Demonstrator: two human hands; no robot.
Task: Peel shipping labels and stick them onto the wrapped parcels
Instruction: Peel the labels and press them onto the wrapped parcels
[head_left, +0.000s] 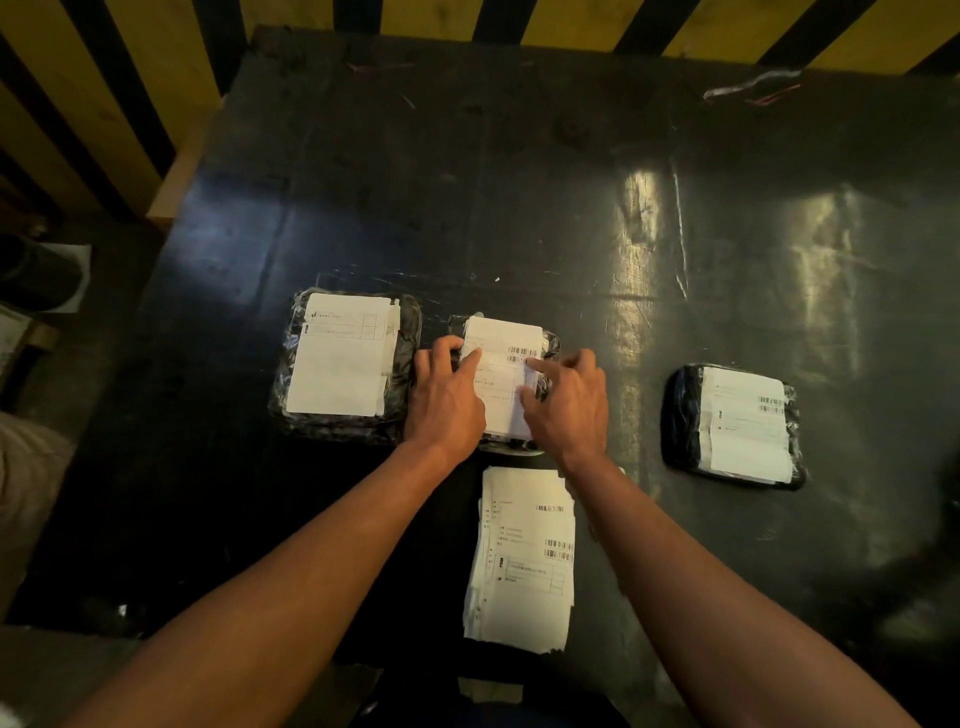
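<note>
left hand: grip's loose and spread, fingers fairly straight, lying flat on the left part of the label that sits on the middle parcel, thumb poking onto the paper

right hand: same deal, not clamped on anything, index finger stretched out with its tip on the label's right side just under the barcode, thumb touching the lower right edge

label under the hands: white sheet, barcode near its top right, faint printed lines, lying pretty flat and covering most of the middle parcel's top

middle parcel: dark shiny wrap, only the edges peek out around the label, sits on the black worktop

left parcel: just beside the middle parcel on its left, almost touching, bigger white label across it

right parcel: well apart to the right of the middle parcel, dark wrap, white label with barcodes on it

label stack: loose pile of white sheets nearer the person than the middle parcel, between the two forearms, edges a bit fanned out
</note>
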